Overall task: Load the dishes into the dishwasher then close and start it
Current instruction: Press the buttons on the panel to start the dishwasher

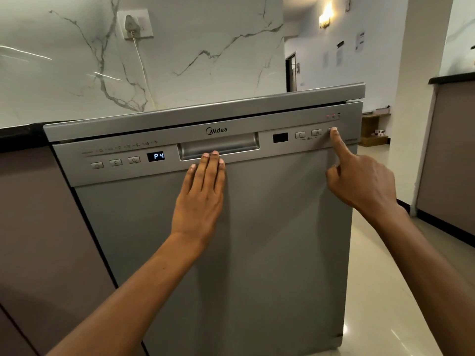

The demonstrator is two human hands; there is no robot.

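Note:
The silver dishwasher (257,227) stands in front of me with its door closed. Its small display (156,157) reads P4, and red lights glow at the panel's top right. My left hand (200,196) lies flat on the door, fingers straight, with the fingertips at the lower lip of the recessed handle (218,146). My right hand (359,178) points with a straight index finger, whose tip presses the rightmost button (333,129) of the control panel; its other fingers are curled. No dishes are in view.
A brown cabinet (38,227) with a dark countertop flanks the dishwasher on the left. Behind it, a marble wall carries a socket with a plugged cable (133,24). Glossy floor tiles (385,291) run along the right, where another counter (452,150) stands.

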